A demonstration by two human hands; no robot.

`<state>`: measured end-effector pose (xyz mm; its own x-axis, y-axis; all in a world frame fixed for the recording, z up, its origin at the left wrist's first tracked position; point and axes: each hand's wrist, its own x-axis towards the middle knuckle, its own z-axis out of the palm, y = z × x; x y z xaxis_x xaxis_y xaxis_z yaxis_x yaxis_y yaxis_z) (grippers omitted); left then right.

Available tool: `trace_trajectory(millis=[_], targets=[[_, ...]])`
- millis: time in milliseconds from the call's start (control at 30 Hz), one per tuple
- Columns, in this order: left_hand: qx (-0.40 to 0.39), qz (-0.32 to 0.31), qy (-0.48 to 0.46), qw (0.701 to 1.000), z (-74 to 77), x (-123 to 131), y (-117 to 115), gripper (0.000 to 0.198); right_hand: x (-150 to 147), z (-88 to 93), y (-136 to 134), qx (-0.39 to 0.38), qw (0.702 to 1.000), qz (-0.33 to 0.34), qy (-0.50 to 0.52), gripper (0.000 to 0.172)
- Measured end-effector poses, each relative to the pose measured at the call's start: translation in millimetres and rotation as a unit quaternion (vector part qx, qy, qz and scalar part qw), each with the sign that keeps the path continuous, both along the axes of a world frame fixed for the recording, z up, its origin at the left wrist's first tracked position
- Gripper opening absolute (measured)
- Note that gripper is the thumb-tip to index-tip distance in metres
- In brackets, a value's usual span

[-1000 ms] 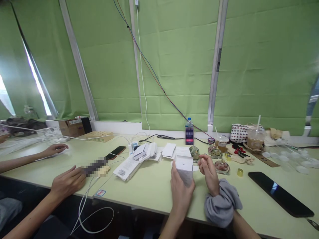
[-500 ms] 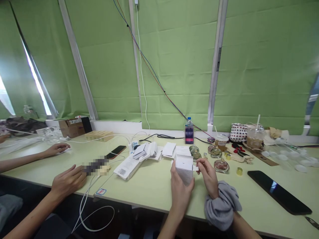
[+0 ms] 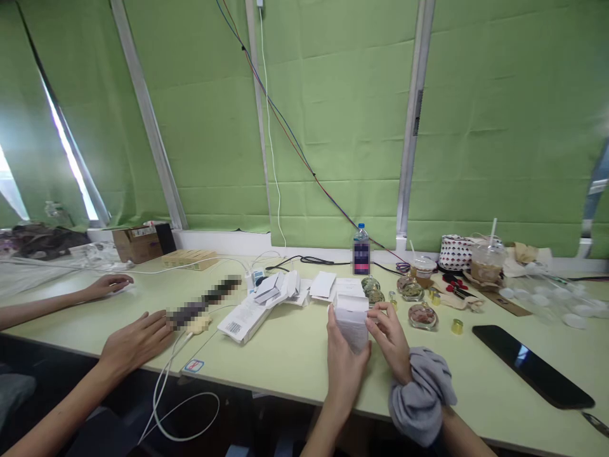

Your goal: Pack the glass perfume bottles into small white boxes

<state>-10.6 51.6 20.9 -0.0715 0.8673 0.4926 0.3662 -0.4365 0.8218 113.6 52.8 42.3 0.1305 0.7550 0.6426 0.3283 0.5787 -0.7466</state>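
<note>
My left hand (image 3: pixel 346 374) is wrapped round a small white paper box (image 3: pixel 353 325), thumb on its right side and fingers on its left. The box is held tilted above the table, its top lid flap (image 3: pixel 352 302) raised. At the box's upper right edge, my right hand (image 3: pixel 389 336) has its thumb and forefinger closed on the carton. A grey scrunchie (image 3: pixel 422 395) circles my right wrist. Just beyond the right hand sit glass bottles with dried flowers, among them a pink-filled bottle (image 3: pixel 423 316) and a green-filled bottle (image 3: pixel 373 293).
Several white cartons (image 3: pixel 280 289) lie piled left of my hands. A dark phone (image 3: pixel 531 366) and a gold cap (image 3: pixel 457 326) are at right. Behind stand a water bottle (image 3: pixel 361 251) and a drink cup (image 3: pixel 488 261). Another person's hand (image 3: pixel 137 343) rests on the table at left.
The small side flap that stuck out to the right between my right fingers no longer shows. My right hand has moved left against the box. The other person's near hand has shifted slightly right.
</note>
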Motion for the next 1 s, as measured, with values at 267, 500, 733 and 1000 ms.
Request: trace_trajectory(millis=[267, 500, 733, 1000], targets=[[-0.049, -0.041, -0.054, 0.996, -1.8, -4, 1, 0.097, 12, 1.7, 1, 0.054, 0.993, 0.064, -0.087, 0.026], [-0.001, -0.120, -0.112, 0.986, 0.4, -11, -1, 0.077, 9, 0.1, 6, -0.002, 0.995, 0.067, -0.075, 0.025], [-0.029, -0.116, -0.221, 0.968, 6.2, -18, 10, 0.044, 9, -7.1, 10, 0.001, 0.994, 0.044, -0.096, 0.041], [-0.071, -0.189, -0.215, 0.955, 14.4, -33, 18, 0.056, 13, -0.2, 9, 0.022, 0.995, -0.032, -0.087, 0.028]])
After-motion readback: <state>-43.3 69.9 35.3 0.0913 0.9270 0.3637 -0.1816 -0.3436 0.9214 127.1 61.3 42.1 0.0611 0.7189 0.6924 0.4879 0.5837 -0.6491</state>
